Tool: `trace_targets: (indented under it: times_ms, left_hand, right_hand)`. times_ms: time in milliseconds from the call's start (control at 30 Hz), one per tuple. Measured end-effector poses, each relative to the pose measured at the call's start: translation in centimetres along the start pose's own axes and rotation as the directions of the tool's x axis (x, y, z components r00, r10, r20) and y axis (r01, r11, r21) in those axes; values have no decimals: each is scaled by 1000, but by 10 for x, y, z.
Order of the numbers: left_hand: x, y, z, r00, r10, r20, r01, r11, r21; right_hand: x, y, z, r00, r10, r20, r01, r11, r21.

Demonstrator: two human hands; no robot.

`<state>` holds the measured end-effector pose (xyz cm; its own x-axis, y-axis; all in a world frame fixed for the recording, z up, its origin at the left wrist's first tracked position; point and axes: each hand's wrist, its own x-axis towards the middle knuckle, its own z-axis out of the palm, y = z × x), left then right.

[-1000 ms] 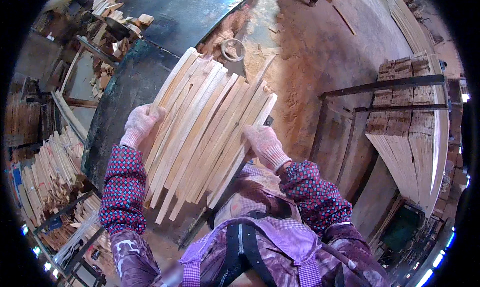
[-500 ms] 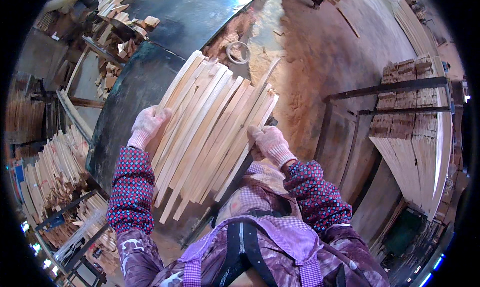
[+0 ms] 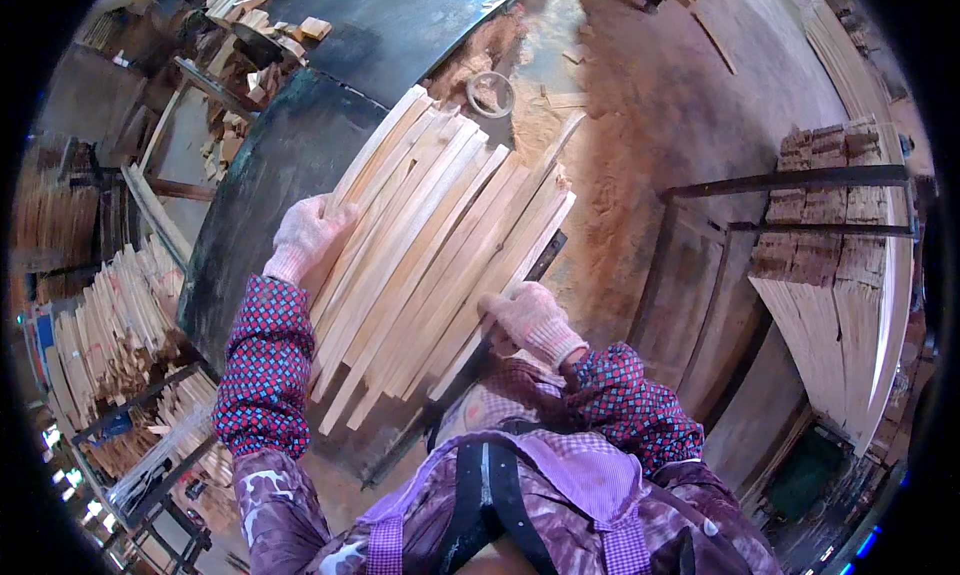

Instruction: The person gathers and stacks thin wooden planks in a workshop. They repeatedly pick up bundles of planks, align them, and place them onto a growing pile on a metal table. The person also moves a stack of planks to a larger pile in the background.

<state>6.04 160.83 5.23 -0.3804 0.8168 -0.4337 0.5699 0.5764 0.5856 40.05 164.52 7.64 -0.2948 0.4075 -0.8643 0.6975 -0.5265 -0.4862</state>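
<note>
A broad bundle of pale wooden strips (image 3: 425, 265) lies slanted in front of me, side by side, with uneven ends, over the dark metal tabletop (image 3: 258, 180). My left hand (image 3: 308, 241), in a pale knit glove, is closed on the bundle's left edge, its thumb on top and its other fingers hidden. My right hand (image 3: 537, 322), gloved alike, grips the right edge nearer to me, thumb over the outer strips. One strip's far end bends up and away from the others on the right. Whether the bundle rests on the table or is raised cannot be told.
Sawdust lies around a round metal ring (image 3: 490, 95) past the strips. At right, a dark metal frame (image 3: 790, 182) stands before tall stacked boards (image 3: 835, 305). More strips (image 3: 120, 310) are piled at left, and wood offcuts (image 3: 228, 150) lie at the far left.
My right hand has slid toward me along the bundle's right edge. The view has shifted a little, so the bundle sits slightly farther right. My left hand keeps its hold.
</note>
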Motion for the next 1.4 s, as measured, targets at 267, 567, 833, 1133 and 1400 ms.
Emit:
trace_targets:
  times_ms: [267,567,833,1133,1400]
  left_hand:
    - [1,6,-2,997,41,59,-38,997,-61]
    - [-6,18,-3,999,55,-4,-54,998,39]
    - [-9,6,0,1000,-17,20,16,999,50]
    - [-11,18,1,998,-42,42,41,999,28]
    - [-17,20,8,998,-56,-38,64,968,242]
  right_hand:
    - [-9,-7,3,997,47,-61,-49,998,-34]
    - [-8,-5,-5,996,-60,-66,36,949,-314]
    - [-22,-21,-11,999,-29,35,38,961,-274]
    - [-34,-28,-19,1000,14,-2,-14,977,-211]
    - [-25,-2,-12,987,-119,-107,69,921,-383]
